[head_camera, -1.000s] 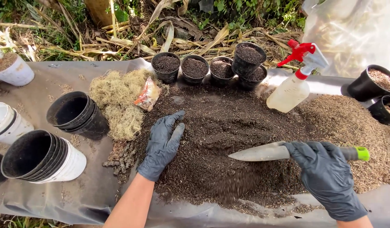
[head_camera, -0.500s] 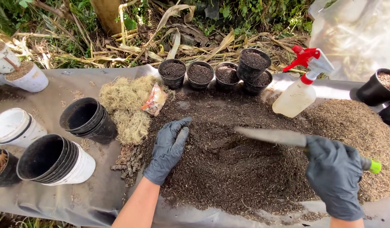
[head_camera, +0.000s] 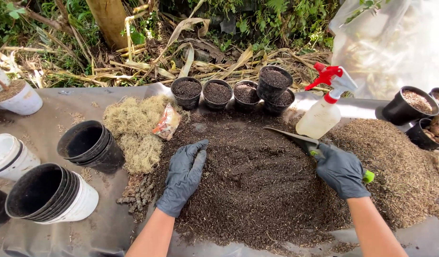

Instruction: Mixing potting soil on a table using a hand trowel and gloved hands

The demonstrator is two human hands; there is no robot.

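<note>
Dark potting mix (head_camera: 257,181) lies heaped mid-sheet, fine and crumbly, with a paler, coarser heap (head_camera: 400,162) touching its right edge. Left hand (head_camera: 183,176), black-gloved, rests flat and open on the mix. Right hand (head_camera: 342,170) grips a trowel (head_camera: 295,139) by its green-tipped handle, blade pointing up-left above the heap. For even blending, judged best: keep the blade low and draw from the heap's edge, the flat palm steadying the pile. Filled pots (head_camera: 217,93) stand behind; a spray bottle (head_camera: 324,112) stands near the trowel.
</note>
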